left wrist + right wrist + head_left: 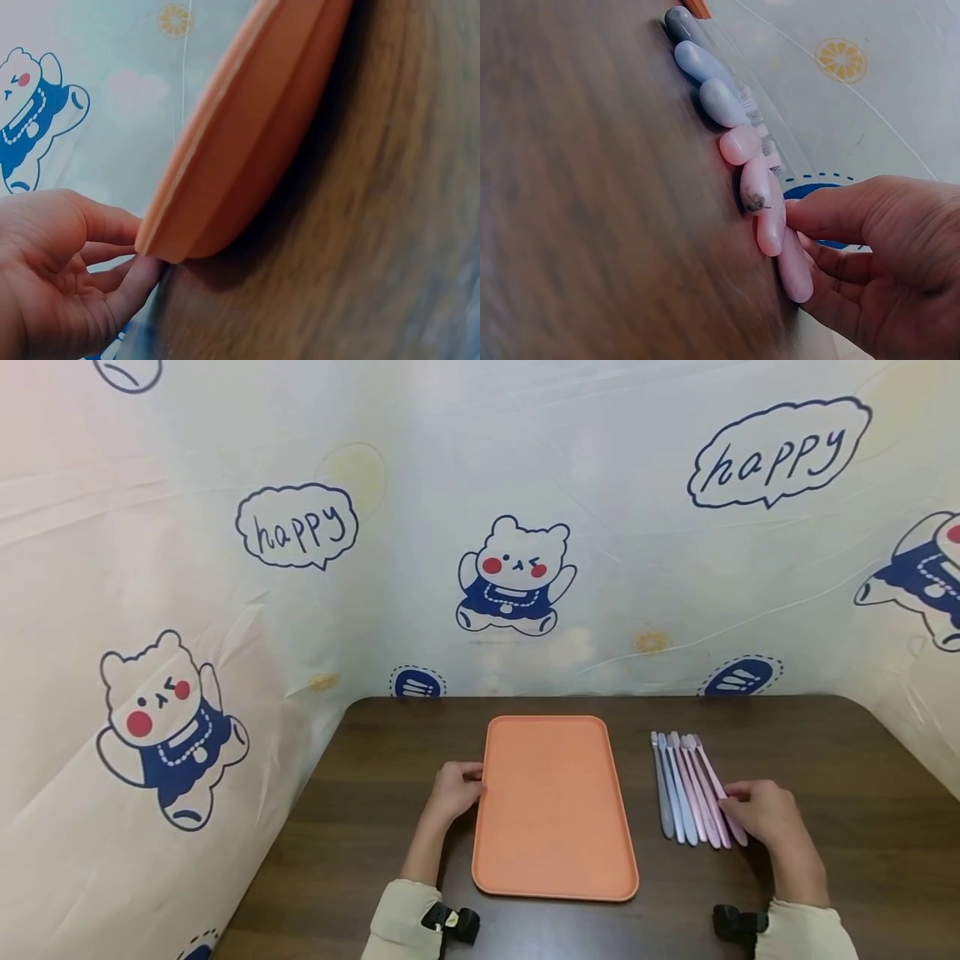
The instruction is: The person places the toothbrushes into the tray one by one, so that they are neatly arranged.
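An orange tray [555,810] lies flat on the table in the head view. My left hand [456,793] holds its left edge; in the left wrist view the thumb and fingers of the left hand [67,262] pinch the rim [161,240]. Right of the tray, several toothbrushes [692,793] lie side by side, heads away from me, blue-grey ones left and pink ones right. My right hand [768,814] pinches the rightmost pink toothbrush [795,270], seen in the right wrist view, where the thumb also lies close to its neighbour. Some fingertips are hidden behind the handles.
The dark wooden table [360,827] reaches back to a pale printed curtain [622,568] with bears and "happy" bubbles. This curtain hangs along the back and both sides. A black wrist camera [453,922] is strapped on the left sleeve, another camera [738,922] on the right.
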Demonstrator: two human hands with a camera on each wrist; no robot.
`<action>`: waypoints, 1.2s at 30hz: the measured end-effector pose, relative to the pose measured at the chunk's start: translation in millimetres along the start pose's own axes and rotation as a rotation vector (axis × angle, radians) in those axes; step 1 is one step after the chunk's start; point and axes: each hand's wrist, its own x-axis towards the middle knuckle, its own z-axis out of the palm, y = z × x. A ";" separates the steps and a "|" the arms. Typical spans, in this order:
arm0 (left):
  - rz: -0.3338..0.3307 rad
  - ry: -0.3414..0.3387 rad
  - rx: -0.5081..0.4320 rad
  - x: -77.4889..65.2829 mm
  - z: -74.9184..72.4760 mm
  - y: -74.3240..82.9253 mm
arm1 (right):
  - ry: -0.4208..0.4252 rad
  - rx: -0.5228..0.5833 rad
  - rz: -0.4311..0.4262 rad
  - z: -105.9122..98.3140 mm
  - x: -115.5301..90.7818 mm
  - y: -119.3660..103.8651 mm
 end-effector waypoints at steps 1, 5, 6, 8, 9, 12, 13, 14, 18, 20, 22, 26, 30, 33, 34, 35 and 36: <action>-0.010 0.003 -0.008 0.5 0.3 -0.2 | 0.001 0.002 0.003 -0.1 0.1 -0.6; -0.021 0.012 -0.023 0.8 0.9 1.0 | 0.010 0.012 0.013 -0.4 0.2 -1.2; -0.023 0.012 -0.027 0.5 0.9 1.8 | 0.012 0.013 0.016 -0.4 -0.1 -0.9; -0.017 0.010 -0.021 -0.4 0.7 2.8 | 0.014 0.019 0.020 -0.5 0.0 -0.2; -0.018 0.009 -0.021 -0.5 0.8 2.9 | 0.014 0.024 0.023 -0.5 -0.2 0.4; -0.021 0.011 -0.022 -0.5 1.2 2.8 | 0.024 0.042 0.015 -1.0 0.5 3.0; -0.018 0.011 -0.021 -0.6 1.2 2.6 | 0.026 0.052 0.015 -1.0 0.8 4.3; -0.023 0.014 -0.027 -0.2 1.4 2.5 | 0.028 0.063 0.015 -1.2 0.9 5.5; -0.006 0.012 -0.029 -2.1 0.5 2.7 | 0.033 0.102 0.021 -2.0 1.8 11.0; 0.003 0.010 -0.033 -3.3 0.2 2.5 | 0.029 0.114 0.032 -3.1 1.8 12.6; 0.018 0.005 -0.033 -4.5 -0.1 2.1 | 0.015 0.123 0.052 -3.6 1.3 13.6; 0.007 0.000 -0.065 -4.5 -0.1 0.0 | -0.018 0.148 0.088 -4.3 1.1 14.0; -0.025 0.009 -0.089 -1.6 0.8 -2.1 | -0.035 0.189 0.095 -4.4 0.6 14.1; -0.030 0.015 -0.083 -0.1 1.7 -3.0 | -0.038 0.246 0.095 -3.3 0.1 15.6; -0.025 0.016 -0.078 0.0 1.8 -3.1 | -0.036 0.270 0.095 -3.2 0.3 16.1; -0.024 0.016 -0.077 -0.1 2.1 -3.2 | -0.031 0.291 0.096 -3.0 0.2 16.3; -0.027 0.016 -0.077 -0.4 2.2 -2.8 | -0.025 0.310 0.094 -2.7 0.1 16.7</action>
